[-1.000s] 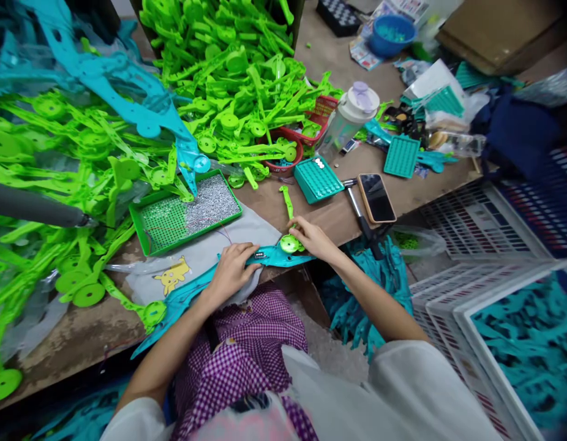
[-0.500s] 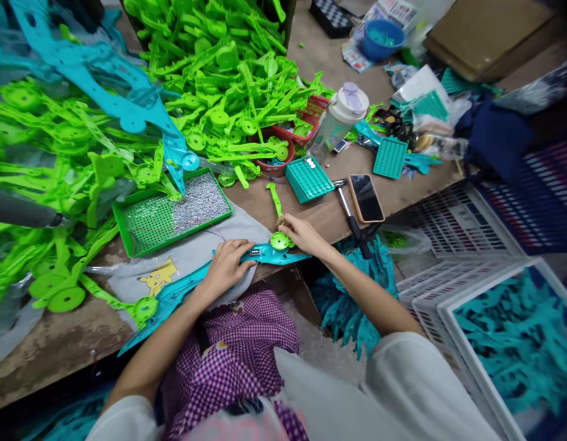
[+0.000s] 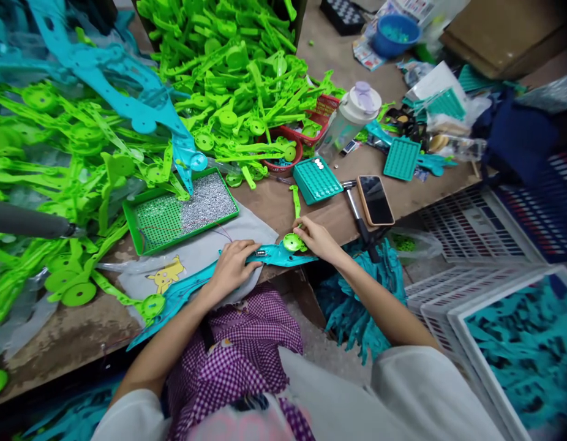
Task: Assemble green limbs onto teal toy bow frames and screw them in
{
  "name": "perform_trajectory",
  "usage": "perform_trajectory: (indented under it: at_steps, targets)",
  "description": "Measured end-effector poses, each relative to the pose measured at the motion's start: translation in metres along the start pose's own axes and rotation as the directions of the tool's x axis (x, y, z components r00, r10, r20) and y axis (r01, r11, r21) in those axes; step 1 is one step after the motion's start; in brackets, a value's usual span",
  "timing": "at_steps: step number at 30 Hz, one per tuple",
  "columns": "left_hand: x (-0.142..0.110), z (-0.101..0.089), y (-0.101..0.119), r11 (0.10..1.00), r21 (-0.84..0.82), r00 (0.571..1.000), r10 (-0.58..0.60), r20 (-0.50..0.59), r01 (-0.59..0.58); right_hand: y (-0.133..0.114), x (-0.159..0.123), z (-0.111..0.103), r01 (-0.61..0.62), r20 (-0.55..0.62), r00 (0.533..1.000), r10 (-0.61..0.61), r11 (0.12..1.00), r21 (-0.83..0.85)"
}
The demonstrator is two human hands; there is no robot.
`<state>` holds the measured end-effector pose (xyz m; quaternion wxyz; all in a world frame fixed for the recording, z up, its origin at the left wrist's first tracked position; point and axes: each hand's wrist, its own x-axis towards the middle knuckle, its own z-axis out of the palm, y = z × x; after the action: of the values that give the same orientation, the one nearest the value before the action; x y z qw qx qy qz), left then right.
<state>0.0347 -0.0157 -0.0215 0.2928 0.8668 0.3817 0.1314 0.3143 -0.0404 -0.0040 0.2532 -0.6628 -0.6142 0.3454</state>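
Observation:
My left hand (image 3: pixel 236 264) grips a long blue plastic part (image 3: pixel 281 255) at the table's front edge, thumb and fingers closed over it. A small metal piece (image 3: pixel 261 252) shows in the part beside the fingertips. My right hand (image 3: pixel 318 237) pinches the edge of a green plastic arm with a round end (image 3: pixel 292 242). That round end sits over the blue part, and its narrow stem points away from me. Another green arm's round end (image 3: pixel 153 306) rests at the blue part's left end. A grey cloth (image 3: pixel 253 222) lies partly under the work.
A green tray (image 3: pixel 141 245) of small metal pieces stands behind my left hand. Heaped green parts (image 3: pixel 232 79) cover the left and back. A teal pegged block (image 3: pixel 316 184), hammer (image 3: pixel 357 211) and phone (image 3: pixel 375 201) lie to the right. A grey tool (image 3: pixel 30 219) juts in from the left.
The whole view has shifted slightly, so things appear a little further right. Both hands keep nearly the same hold on the blue part and the green arm.

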Motion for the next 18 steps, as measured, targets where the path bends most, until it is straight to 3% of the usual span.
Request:
perform_trajectory:
  at_steps: [12,18]
  targets:
    - [0.0001,0.0006,0.0006,1.000,0.012,1.000,-0.001,-0.016,0.001,-0.0030,-0.0064,0.0039,-0.015,-0.018,1.000,0.015,1.000,0.027]
    - [0.0005,0.0005,0.0008,1.000,0.017,1.000,-0.019,0.007,0.019,0.0026,0.0003,0.0078,0.090,-0.028,0.995,-0.092,0.995,-0.049]
